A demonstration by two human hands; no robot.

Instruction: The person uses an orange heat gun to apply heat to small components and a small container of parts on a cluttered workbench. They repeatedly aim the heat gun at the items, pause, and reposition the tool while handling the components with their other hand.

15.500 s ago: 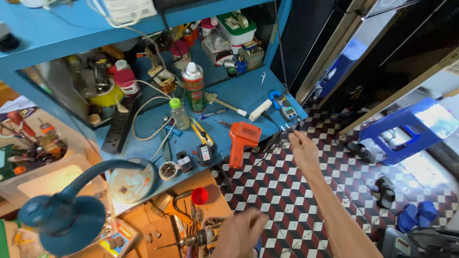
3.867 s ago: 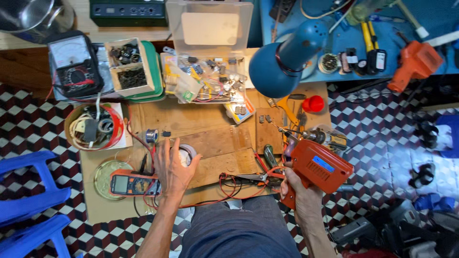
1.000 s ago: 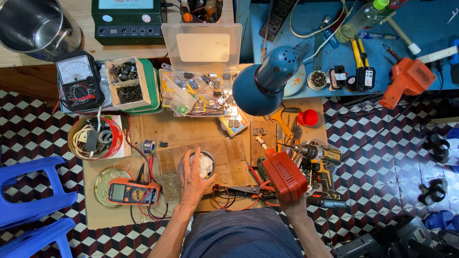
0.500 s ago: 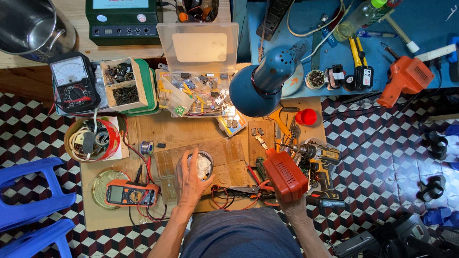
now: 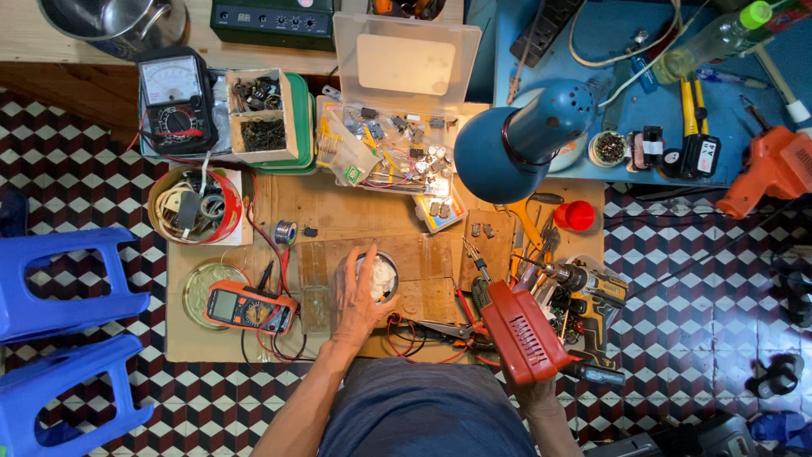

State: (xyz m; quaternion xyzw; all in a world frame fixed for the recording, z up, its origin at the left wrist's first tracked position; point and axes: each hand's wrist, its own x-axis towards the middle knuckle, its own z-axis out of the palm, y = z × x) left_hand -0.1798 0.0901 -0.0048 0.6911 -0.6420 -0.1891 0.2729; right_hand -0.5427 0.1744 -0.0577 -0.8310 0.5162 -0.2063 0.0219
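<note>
Your right hand has its grip closed around the lower end of the red soldering gun, at the near right edge of the table. The gun's long axis runs on a slant, from your grip up and to the left, and its thin tip points away from you toward the middle of the board. Just right of the grip lies a yellow and black cordless drill, its chuck pointing left, touching or nearly touching the gun's body.

Your left hand lies flat with fingers spread apart over a small round tin holding something white; the grip is not closed on it, the palm only rests against its left side. Just left of this hand sits an orange multimeter with red and black leads, and beyond it a round brass-coloured lid. Between your two hands, loose wires and a pair of pliers lie at the table's near edge.

Farther from your grips, a clear parts box stands open, and a blue desk lamp hangs over the table's right part. An analogue meter sits at the far left. The wooden table stands on a checkered tile floor, with blue plastic stools to the left and a blue shelf with an orange drill to the right.
</note>
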